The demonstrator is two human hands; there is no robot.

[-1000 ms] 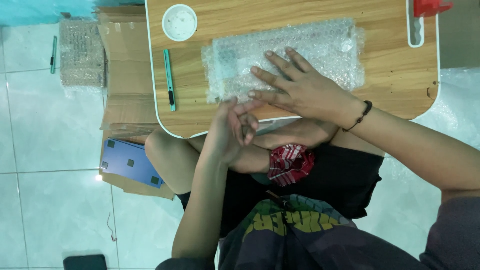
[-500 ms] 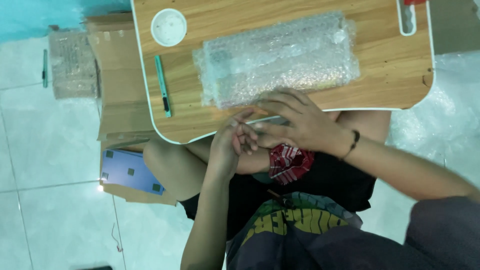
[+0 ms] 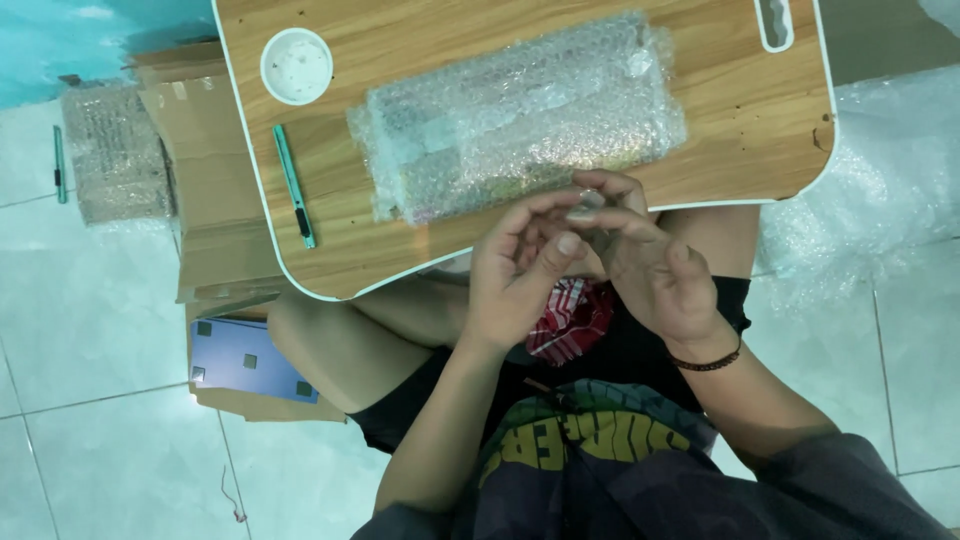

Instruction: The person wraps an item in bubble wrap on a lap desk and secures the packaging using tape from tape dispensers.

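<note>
While a wrapped bundle (image 3: pixel 115 160) and a green pen (image 3: pixel 58 165) lie far left on the tiled floor (image 3: pixel 90 330) beside flattened cardboard (image 3: pixel 215 200), the work itself sits on the lap table (image 3: pixel 400 60). On its left part stand a round white lid (image 3: pixel 296 66) and a green knife (image 3: pixel 295 187), well apart from the hands. In the middle lies the parcel (image 3: pixel 520 115), a long block in bubble wrap, slightly tilted and flat on the wood. A second ago the right hand was spread flat on that parcel; now it has left it, and both hands meet just below the table's near edge, over the lap. The left hand (image 3: pixel 520 275) is half curled, thumb up, fingertips touching something small and clear. The right hand (image 3: pixel 650 265), with a dark band at the wrist, is also partly closed and pinches the same small piece (image 3: pixel 585 210), which may be tape, though it is too small to tell. So the parcel lies free and unheld, and the fingers are busy with the small piece, seemingly readying it. Loose bubble wrap (image 3: pixel 860 190) lies on the floor at right.
</note>
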